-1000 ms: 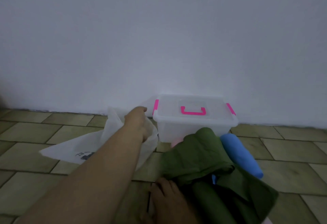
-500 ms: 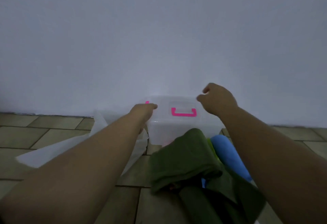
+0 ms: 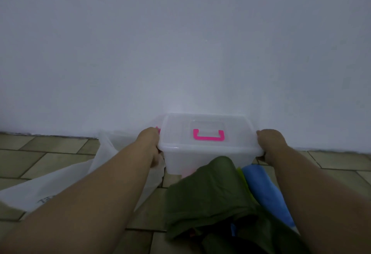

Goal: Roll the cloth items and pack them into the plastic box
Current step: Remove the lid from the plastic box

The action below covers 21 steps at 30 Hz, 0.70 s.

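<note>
Gripping is the word for both hands here. The left hand [image 3: 149, 141] curls round the left end of the plastic box [image 3: 184, 159] at the lid rim, and the right hand [image 3: 270, 141] curls round the right end the same way. The box sits on the tiled floor [image 3: 40, 153] against the wall, dead ahead of me. Its long axis runs left to right, so it lies squarely between the hands and neither is nearer. The lid [image 3: 176, 133] is on, and the pink handle [image 3: 208, 136] lies flat on top. A green cloth [image 3: 204, 193] lies heaped between the forearms, touching the front of the box, with a blue cloth [image 3: 263, 185] just beside it on the right. A white bag [image 3: 60, 185] lies off to the left. My read is that the lid must come off before any packing, and nothing looks rolled yet.
</note>
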Available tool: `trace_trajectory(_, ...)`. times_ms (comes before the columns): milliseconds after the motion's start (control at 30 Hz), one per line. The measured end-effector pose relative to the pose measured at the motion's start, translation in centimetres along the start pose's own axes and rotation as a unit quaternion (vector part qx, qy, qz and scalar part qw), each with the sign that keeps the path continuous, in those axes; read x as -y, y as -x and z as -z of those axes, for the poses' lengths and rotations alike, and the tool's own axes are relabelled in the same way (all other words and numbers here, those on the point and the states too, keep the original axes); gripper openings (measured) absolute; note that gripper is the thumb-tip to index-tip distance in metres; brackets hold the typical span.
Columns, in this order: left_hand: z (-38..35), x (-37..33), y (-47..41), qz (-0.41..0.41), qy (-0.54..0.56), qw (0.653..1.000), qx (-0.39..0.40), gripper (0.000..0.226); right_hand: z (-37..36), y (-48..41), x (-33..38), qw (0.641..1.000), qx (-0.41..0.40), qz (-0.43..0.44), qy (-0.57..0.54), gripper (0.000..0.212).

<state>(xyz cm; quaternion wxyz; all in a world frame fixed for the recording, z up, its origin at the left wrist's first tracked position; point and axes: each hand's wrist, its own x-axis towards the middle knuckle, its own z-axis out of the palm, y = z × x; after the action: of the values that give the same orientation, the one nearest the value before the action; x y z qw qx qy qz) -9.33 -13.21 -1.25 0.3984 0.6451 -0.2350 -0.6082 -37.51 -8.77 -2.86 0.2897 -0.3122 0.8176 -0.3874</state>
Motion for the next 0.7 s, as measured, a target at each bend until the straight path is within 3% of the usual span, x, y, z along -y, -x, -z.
trace_trajectory(67,0.8,-0.1,0.3,0.016,0.009,1.000,-0.002,0.017,0.4,0.4,0.1,0.999,0.027,-0.029,-0.038,0.042)
trace_trajectory(100,1.0,-0.3,0.5,0.011,0.011,1.000,-0.003,0.016,0.5,0.4,0.2,1.000,-0.005,-0.009,-0.009,0.044)
trace_trajectory(167,1.4,-0.8,1.3,-0.008,0.022,1.000,0.006,0.022,0.6,1.0,1.1,0.983,-0.131,0.109,0.067,0.046)
trace_trajectory(200,1.6,-0.9,1.7,-0.018,0.025,0.999,0.012,0.025,0.4,2.0,2.0,0.964,-0.157,0.201,0.080,0.042)
trace_trajectory(267,1.9,-0.6,2.3,-0.029,0.024,0.999,0.033,0.025,-0.7,4.3,4.1,0.920,-0.073,0.365,0.127,0.032)
trace_trajectory(367,2.0,0.3,3.2,-0.028,0.047,0.996,0.076,0.019,-4.1,8.5,5.5,0.819,0.098,0.478,0.302,0.039)
trace_trajectory(433,2.0,0.7,3.6,-0.031,0.078,0.993,0.084,0.020,-6.2,9.8,5.3,0.753,0.084,0.513,0.405,0.040)
trace_trajectory(467,2.0,0.8,3.7,-0.035,0.097,0.991,0.081,0.021,-6.8,10.1,5.3,0.738,0.067,0.518,0.427,0.037)
trace_trajectory(567,2.1,0.7,3.9,-0.036,0.151,0.984,0.082,0.027,-7.1,10.1,5.9,0.737,0.066,0.525,0.420,0.029)
trace_trajectory(700,2.2,0.9,3.3,-0.026,0.130,0.989,0.069,0.028,-4.1,10.0,8.9,0.772,0.033,0.534,0.343,0.028)
